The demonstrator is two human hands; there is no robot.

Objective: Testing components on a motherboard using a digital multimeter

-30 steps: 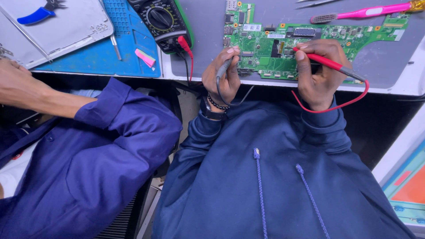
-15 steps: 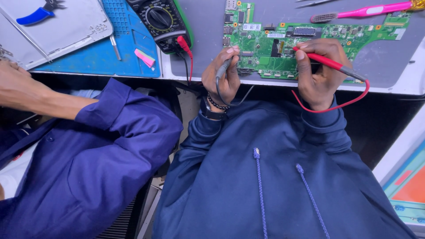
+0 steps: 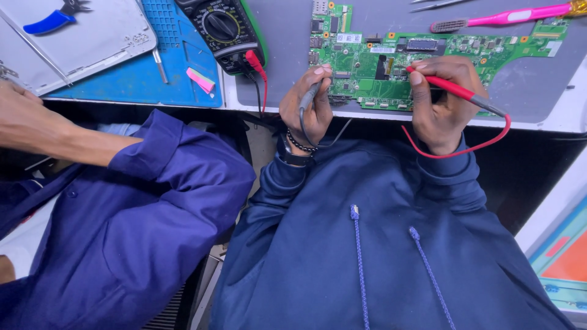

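While probes touch circuit board (image 3: 379, 61), multimeter (image 3: 223, 27) sits left.

Evenly and brightly lit from above, sharp across the green circuit board (image 3: 391, 58) and grey bench top (image 3: 538, 85), deeply shadowed beneath the bench edge, mildly bowed toward the corners, without noticeable glare or motion blur.

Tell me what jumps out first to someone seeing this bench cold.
The green circuit board at top centre, with both hands working on it: the right hand holds a red probe and the left hand a black probe. To their left sits a black multimeter beside a blue mat. Another person's blue sleeve fills the lower left.
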